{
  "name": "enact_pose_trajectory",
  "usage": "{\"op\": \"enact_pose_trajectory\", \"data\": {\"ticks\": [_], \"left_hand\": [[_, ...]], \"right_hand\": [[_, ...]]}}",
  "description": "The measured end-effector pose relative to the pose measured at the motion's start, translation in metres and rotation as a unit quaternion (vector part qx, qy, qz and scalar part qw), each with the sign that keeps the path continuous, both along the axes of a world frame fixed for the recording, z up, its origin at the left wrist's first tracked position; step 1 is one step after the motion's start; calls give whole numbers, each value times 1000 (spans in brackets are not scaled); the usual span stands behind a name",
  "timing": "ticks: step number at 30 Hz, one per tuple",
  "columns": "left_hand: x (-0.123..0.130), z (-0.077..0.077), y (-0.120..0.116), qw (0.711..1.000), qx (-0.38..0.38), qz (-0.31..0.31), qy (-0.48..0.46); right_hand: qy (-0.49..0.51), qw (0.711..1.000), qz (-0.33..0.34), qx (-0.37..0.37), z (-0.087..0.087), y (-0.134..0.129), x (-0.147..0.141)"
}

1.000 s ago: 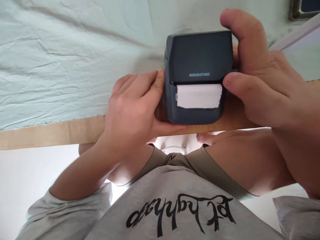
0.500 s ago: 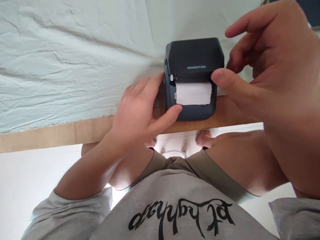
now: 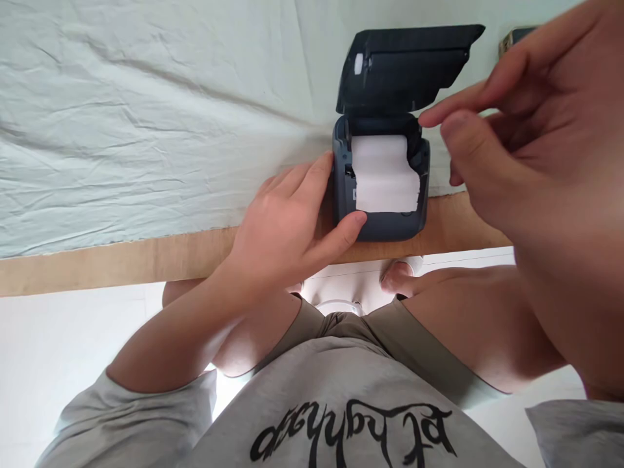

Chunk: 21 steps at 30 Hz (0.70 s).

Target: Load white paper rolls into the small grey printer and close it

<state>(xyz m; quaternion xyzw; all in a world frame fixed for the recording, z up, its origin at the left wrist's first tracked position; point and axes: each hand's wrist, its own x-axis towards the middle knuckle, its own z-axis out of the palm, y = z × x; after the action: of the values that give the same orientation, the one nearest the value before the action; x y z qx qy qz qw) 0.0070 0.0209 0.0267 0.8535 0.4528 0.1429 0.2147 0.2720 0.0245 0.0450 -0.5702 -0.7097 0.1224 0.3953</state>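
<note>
A dark label printer (image 3: 390, 227) sits at the table's front edge with its lid (image 3: 404, 68) raised and tilted back. White paper (image 3: 385, 175) from a roll lies in its bay, the loose end draped over the front. My left hand (image 3: 292, 214) grips the printer's left front corner, fingers along the side and thumb on the front by the paper's edge. On the right, my right hand (image 3: 521, 123) holds nothing. Its fingers are apart, and one fingertip is at the bay's back right corner, below the lid; whether it touches is unclear.
A pale, wrinkled cloth (image 3: 146, 130) covers the table, leaving a strip of bare wooden edge (image 3: 121, 268) at the front. Partly behind my right hand, a dark object with a light rim (image 3: 511, 40) lies at the upper right. My legs are below the table edge.
The printer's lid has swung up and back, uncovering the paper roll. My right hand has come off the lid's side. My left hand keeps its grip, shifted slightly right with the printer in view.
</note>
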Motion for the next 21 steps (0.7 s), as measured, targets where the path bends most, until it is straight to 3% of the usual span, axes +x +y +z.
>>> {"op": "enact_pose_trajectory", "data": {"ticks": [4,7,11,18,21], "left_hand": [[0,0,0,1000,13,-2,7],[0,0,0,1000,14,-1,2],[0,1,0,1000,14,-2,-2],[-3,0,0,1000,18,-14,-9],[-4,0,0,999,25,-21,-14]], "right_hand": [[-113,993,4,-35,8,7,-5],[-224,970,54,-80,18,25,-12],[-324,936,64,-118,23,46,-13],[-391,906,79,-140,31,54,-14],[-320,932,75,-151,31,48,-6]]}}
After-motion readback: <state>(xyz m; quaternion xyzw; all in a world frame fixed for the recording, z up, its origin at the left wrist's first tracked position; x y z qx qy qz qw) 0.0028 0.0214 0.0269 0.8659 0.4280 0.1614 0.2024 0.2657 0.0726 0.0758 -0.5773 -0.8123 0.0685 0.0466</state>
